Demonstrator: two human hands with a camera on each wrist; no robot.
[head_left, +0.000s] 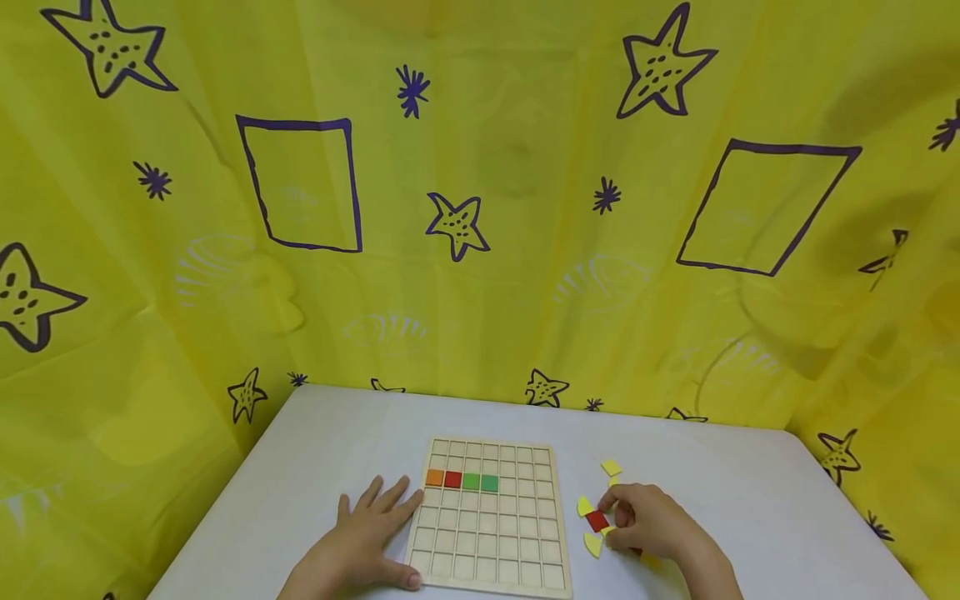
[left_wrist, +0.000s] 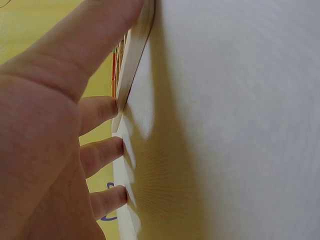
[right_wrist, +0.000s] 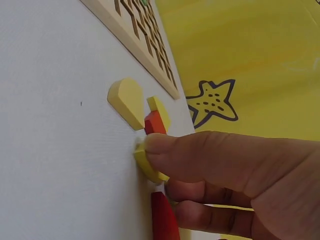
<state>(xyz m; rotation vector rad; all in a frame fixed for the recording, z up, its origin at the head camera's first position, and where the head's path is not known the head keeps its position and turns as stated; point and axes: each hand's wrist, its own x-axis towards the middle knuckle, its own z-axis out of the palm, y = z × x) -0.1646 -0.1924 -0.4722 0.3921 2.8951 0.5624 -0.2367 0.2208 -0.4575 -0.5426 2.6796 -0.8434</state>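
My left hand (head_left: 363,533) lies with spread fingers at the left edge of a wooden grid board (head_left: 495,588), thumb and a fingertip right at its rim. One row of the board holds an orange tile (head_left: 434,477), a red tile (head_left: 453,479) and two green tiles (head_left: 480,482). Right of the board, my right hand (head_left: 652,521) pinches a yellow piece with a curved edge (right_wrist: 146,164), its thumb on the near face and the fingers curled behind, partly hidden. Touching close by are a loose red square (head_left: 597,521) and a yellow quarter-round piece (head_left: 592,545).
More yellow pieces (head_left: 611,467) lie on the white table (head_left: 360,425) beyond the right hand. Another red piece (right_wrist: 164,217) is partly under the right fingers. A yellow curtain with stars (head_left: 480,317) hangs behind and at both sides.
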